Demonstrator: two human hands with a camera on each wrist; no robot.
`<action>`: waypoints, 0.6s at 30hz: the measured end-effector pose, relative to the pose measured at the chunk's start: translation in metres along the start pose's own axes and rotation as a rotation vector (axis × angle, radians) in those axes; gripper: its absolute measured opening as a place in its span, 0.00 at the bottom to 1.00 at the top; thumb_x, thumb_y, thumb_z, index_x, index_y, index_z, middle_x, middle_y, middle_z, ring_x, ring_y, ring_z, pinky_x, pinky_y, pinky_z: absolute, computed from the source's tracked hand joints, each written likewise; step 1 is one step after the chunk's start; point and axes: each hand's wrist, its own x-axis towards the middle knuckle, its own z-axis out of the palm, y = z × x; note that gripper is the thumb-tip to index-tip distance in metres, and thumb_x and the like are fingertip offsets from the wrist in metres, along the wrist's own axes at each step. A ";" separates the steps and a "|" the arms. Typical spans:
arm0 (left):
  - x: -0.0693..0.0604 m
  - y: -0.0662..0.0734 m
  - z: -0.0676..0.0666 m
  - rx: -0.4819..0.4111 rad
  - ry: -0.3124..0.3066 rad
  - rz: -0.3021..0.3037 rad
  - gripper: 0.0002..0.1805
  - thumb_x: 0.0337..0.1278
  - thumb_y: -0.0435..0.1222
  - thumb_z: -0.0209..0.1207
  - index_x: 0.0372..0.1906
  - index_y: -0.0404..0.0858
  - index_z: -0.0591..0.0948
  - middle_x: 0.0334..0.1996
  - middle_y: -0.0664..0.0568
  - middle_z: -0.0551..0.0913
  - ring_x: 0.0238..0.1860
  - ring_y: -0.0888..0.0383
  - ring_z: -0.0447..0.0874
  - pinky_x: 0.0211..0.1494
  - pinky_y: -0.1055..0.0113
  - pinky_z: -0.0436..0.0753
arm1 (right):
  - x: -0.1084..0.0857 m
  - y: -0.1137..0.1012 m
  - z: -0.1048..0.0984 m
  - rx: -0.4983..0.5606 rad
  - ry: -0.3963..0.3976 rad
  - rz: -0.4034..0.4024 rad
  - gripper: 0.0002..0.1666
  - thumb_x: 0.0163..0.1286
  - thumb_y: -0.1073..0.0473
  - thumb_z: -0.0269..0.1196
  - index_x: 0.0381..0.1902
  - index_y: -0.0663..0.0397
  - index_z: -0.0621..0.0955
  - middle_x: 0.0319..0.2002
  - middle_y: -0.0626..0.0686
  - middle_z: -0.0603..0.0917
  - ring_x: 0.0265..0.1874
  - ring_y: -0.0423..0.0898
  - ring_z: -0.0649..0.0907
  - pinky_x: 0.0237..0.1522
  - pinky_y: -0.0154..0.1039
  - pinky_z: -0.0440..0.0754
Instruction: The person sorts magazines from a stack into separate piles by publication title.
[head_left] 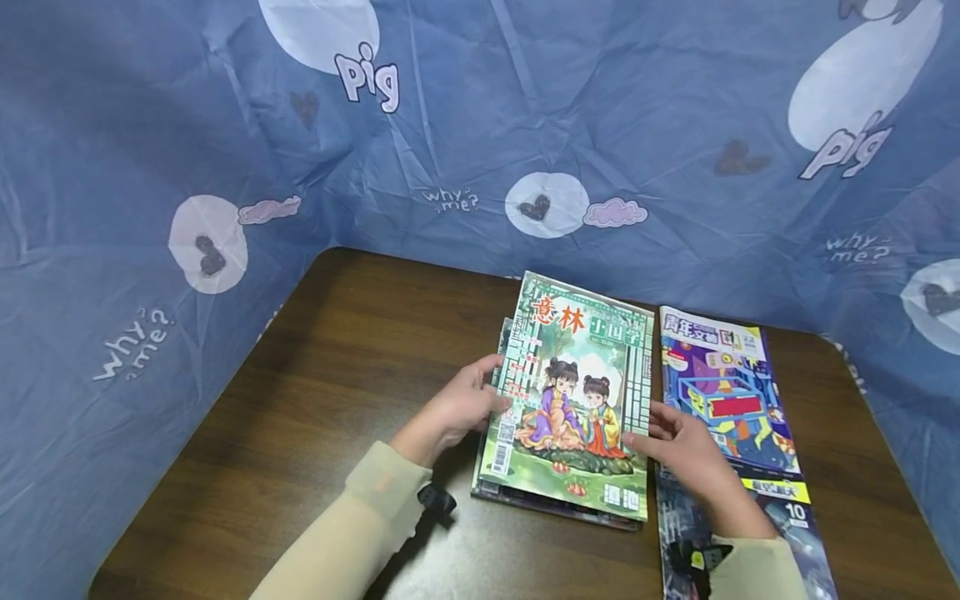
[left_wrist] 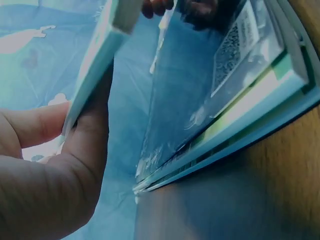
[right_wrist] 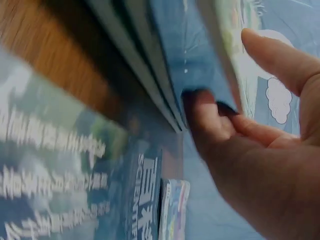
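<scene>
A: State the position of the main item.
B: The green magazine (head_left: pixel 573 400), its cover showing 2 seated figures, is held above the table (head_left: pixel 337 375), nearer the right edge than the left. Its top reaches the far edge as viewed from the head.

A: Condition of the left hand (head_left: pixel 463 402)?
B: Gripping. It pinches the magazine's left edge, thumb over the cover, fingers behind.

A: And the right hand (head_left: pixel 678 433)?
B: Also gripping. It holds the right edge, thumb over the front, fingers behind.

A: What lies underneath?
B: A stack of magazines (left_wrist: pixel 200 95), flat on the table. Both wrist views show a gap between it and the held copy. I cannot tell the exact count.

A: Toward the table's right edge?
B: 2 items. The purple magazine (head_left: pixel 723 392) lies with its top near the far edge. The dark magazine (head_left: pixel 787 508), marked 10, lies just below it, toward the near side, partly hidden by the right arm.

A: Surroundings?
B: A blue cloth (head_left: pixel 465 108), printed "pig" and "why me?", hangs behind the far edge.
</scene>
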 end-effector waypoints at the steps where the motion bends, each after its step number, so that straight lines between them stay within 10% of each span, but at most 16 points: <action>1: 0.000 0.001 0.000 -0.005 -0.001 0.000 0.35 0.62 0.17 0.51 0.74 0.36 0.64 0.34 0.40 0.86 0.30 0.49 0.87 0.36 0.53 0.88 | -0.001 -0.001 0.000 0.025 -0.001 -0.002 0.62 0.65 0.41 0.72 0.77 0.72 0.54 0.73 0.75 0.60 0.70 0.70 0.63 0.65 0.63 0.69; 18: -0.010 0.016 -0.037 0.022 -0.011 -0.020 0.32 0.66 0.19 0.52 0.73 0.34 0.62 0.36 0.39 0.87 0.32 0.49 0.88 0.36 0.54 0.88 | 0.001 -0.025 0.017 0.179 -0.006 -0.191 0.55 0.64 0.51 0.75 0.76 0.69 0.59 0.71 0.71 0.66 0.67 0.64 0.71 0.60 0.56 0.77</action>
